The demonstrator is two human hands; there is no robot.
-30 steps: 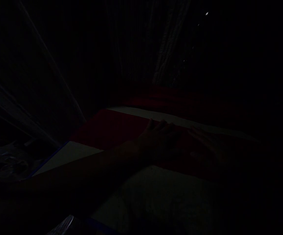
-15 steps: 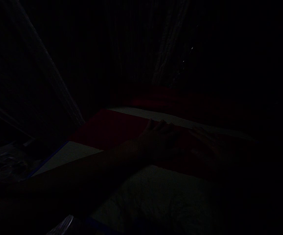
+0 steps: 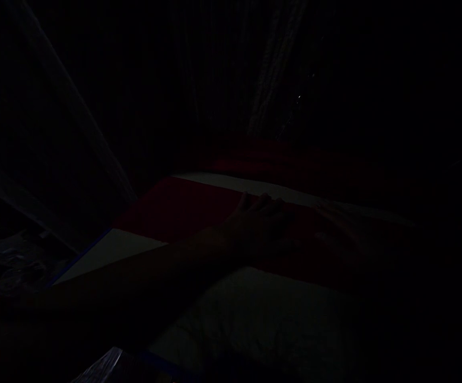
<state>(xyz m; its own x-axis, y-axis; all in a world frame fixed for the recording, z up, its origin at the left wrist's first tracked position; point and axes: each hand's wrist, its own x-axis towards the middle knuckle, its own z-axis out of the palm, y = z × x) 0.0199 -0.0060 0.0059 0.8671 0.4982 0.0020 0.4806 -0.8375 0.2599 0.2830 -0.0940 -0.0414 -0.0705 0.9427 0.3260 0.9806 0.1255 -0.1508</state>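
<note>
The picture is very dark. My left hand (image 3: pixel 257 226) lies on a red band (image 3: pixel 199 205) of a striped red and pale cloth, its fingers spread and pointing away from me. To its right, my right hand (image 3: pixel 345 229) rests over the same red band, its fingers stretched out; its wrist fades into darkness. A pale stripe (image 3: pixel 263 187) runs beyond the fingertips, and a wider pale area (image 3: pixel 263 314) lies nearer to me, partly under the left forearm. Nothing shows in either hand.
A blue edge (image 3: pixel 83 255) borders the cloth at the left. Crumpled, shiny, clear material (image 3: pixel 15 260) lies beyond it, and more (image 3: pixel 101 366) shows at the bottom. Darker red folds (image 3: pixel 247 162) are at the back. Long, pale diagonal strips (image 3: pixel 79 109) cross the upper left.
My right hand has shifted slightly to the right. My left hand stays in nearly the same place on the red band.
</note>
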